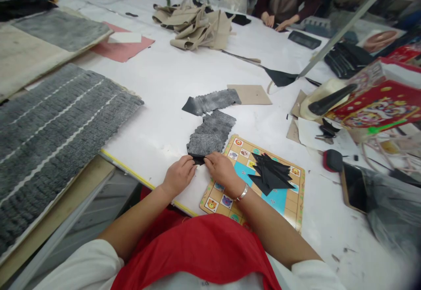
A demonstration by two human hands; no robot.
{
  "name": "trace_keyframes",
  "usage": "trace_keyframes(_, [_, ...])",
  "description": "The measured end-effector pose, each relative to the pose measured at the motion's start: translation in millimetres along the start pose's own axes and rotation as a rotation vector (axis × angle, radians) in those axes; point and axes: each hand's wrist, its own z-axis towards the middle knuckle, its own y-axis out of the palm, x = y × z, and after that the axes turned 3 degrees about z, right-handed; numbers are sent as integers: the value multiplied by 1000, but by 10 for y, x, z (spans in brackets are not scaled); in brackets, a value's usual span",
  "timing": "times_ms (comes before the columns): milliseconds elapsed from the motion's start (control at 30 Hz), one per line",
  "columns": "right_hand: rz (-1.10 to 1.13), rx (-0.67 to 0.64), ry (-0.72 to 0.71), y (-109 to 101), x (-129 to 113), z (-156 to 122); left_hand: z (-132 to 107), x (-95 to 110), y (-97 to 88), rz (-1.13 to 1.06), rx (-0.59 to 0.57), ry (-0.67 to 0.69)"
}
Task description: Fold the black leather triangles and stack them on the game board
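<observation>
At the fingertips I have a small black piece (198,159), thin and flat-looking, at the near end of a fanned grey stack (212,134) on the white table (158,138). The left hand (179,177) has thumb and fingers drawn together on the piece's left end; the right hand (222,172) pinches its right end, a short gap lying between the two grips. I cannot tell from my feed whether the piece is loose or belongs to the stack's nearest layer. Handling estimate: very light, limp to slightly springy, like thin leather or coated cloth; likely tough rather than fragile. The black face may be a little slippery, while the grey faces look matt and should grip better. I would hold it by opposite ends, using fingertip pads close to the edge, with modest pressure to avoid creasing it or dragging its neighbours. Just beyond, a second grey stack (213,101) overlaps a beige sheet (252,95); its layers could slide, so I would press flat before lifting. Beside the right forearm, black pointed pieces (271,173) lie heaped on an animal-picture game board (279,204); I judge their tips the easiest part to bend.
</observation>
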Motion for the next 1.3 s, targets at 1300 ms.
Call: trace_keyframes(1300, [-150, 44, 212, -180, 183, -944, -78, 752, 52, 67, -291, 325])
